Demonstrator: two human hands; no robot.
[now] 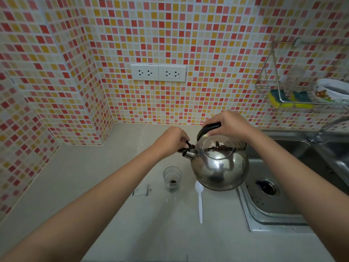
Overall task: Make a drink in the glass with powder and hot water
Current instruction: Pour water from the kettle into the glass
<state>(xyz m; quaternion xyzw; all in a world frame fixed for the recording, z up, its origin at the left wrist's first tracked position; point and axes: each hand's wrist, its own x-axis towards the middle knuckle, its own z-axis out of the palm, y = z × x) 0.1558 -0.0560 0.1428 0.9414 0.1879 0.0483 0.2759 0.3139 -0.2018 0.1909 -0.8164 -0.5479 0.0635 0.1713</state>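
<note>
Kettle (220,167), centre frame: right hand (229,124) gripping handle, left hand (172,139) pinching spout cap; glass (172,178) with powder and spoon (200,201) below.

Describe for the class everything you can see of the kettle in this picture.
The kettle is round, shiny metal, mirroring the room. It has a black handle on top, a clear glass lid and a short spout with a black cap. The right hand grips the handle; the left hand pinches the spout cap. It looks lifted, above the counter edge by the sink, spout toward the glass.
</note>
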